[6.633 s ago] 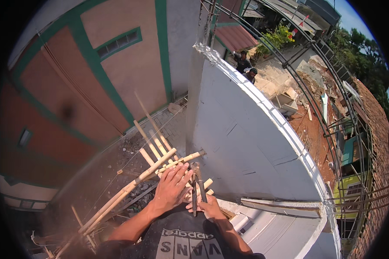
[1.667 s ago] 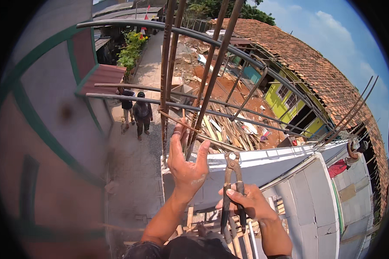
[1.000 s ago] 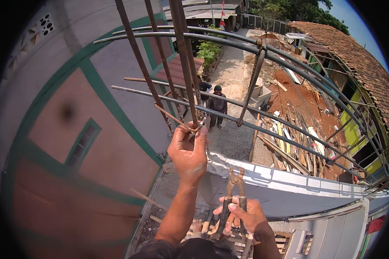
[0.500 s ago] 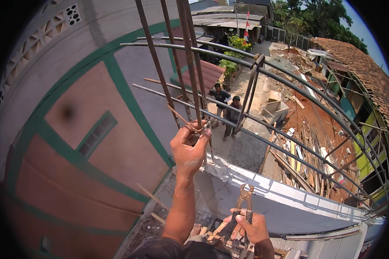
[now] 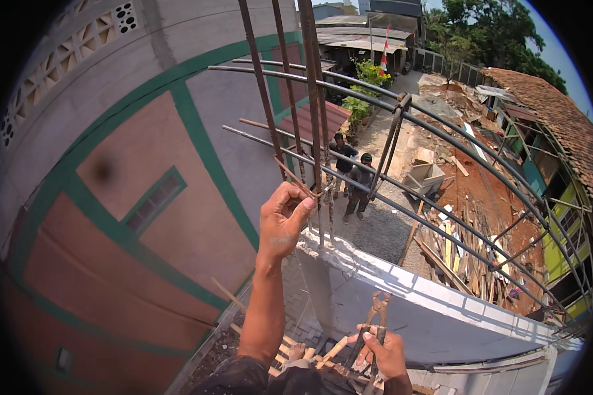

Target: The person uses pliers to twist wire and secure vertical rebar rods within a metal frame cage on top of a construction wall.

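My left hand point(image 5: 282, 220) is raised at the foot of the upright rusty rebars point(image 5: 315, 118), thumb and forefinger pinched together. What lies between the fingertips is too small to make out. Against the fingers, a thin bent brown rod point(image 5: 293, 174) slants up to the left. Lower down, my right hand point(image 5: 387, 352) grips a pair of rusty pincers point(image 5: 377, 309) by their dark handles, jaws pointing up. Long grey rebars point(image 5: 435, 227) tied into a cage with stirrups run past the uprights toward the right.
A white-topped wall point(image 5: 408, 280) runs below the cage. At left rises a pink wall with green bands point(image 5: 128, 151). Two people point(image 5: 359, 181) stand on the ground below, beside rubble and a timber pile point(image 5: 458, 253). Bamboo pieces point(image 5: 333, 352) lie under my hands.
My left hand has come slightly away from the rebar joint, toward the left and down, its fingertips still together. The view has shifted a little. The pincers stay in my right hand.
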Available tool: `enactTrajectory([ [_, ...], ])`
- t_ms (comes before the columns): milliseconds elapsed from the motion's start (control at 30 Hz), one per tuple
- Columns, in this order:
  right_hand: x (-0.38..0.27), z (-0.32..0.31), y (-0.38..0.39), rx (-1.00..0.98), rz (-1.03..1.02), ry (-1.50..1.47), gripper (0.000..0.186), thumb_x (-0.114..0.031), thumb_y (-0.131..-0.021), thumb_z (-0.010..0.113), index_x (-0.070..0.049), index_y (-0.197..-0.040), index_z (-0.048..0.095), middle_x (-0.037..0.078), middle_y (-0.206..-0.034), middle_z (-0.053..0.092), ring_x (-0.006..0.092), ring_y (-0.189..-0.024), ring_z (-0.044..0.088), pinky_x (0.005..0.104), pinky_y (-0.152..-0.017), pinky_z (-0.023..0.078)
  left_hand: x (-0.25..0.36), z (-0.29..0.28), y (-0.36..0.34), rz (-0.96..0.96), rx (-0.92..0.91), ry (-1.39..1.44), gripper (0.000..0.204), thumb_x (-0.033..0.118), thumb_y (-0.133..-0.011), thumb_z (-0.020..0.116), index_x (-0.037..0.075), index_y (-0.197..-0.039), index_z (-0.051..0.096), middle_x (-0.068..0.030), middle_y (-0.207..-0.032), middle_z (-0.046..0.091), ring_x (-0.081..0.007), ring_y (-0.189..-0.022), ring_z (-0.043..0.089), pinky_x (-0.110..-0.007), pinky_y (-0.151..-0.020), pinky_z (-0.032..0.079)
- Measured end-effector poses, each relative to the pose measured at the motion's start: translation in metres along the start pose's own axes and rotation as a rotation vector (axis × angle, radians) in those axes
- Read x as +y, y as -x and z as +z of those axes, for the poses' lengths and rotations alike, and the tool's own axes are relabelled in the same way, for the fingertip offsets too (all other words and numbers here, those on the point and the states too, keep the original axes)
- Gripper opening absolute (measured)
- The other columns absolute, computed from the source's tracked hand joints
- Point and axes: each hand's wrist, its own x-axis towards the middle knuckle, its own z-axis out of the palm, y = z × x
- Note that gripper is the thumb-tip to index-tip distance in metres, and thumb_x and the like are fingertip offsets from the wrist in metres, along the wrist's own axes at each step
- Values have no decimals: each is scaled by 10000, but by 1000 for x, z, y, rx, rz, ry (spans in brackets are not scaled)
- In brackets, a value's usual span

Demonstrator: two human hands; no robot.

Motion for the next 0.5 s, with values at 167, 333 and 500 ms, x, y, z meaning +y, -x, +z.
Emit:
enactTrajectory([
  [167, -3, 4, 2, 84, -8, 6, 317, -146, -1017, 547, 106, -1202, 600, 182, -977, 748, 142, -529, 631, 222, -458, 426, 24, 60, 32, 261, 293, -532, 80, -5, -874, 732, -21, -821, 676, -8, -804, 572, -56, -652, 471, -222, -562, 355],
  [333, 2, 10, -3, 104, 33, -13, 300, -165, -1007, 564, 70, -1189, 607, 156, -967, 751, 130, -519, 611, 238, -473, 443, 21, 114, 18, 269, 622, -407, 105, 10, -881, 743, -29, -807, 679, 12, -773, 546, -26, -628, 439, -207, -554, 333],
  [500, 16, 10, -3, 140, 59, -67, 279, -211, -1039, 568, 35, -1103, 682, 111, -882, 740, 100, -540, 602, 232, -498, 448, 47, 102, 16, 54, 360, -386, 93, 41, -887, 767, -31, -896, 710, -41, -889, 643, -62, -650, 521, -209, -577, 417],
])
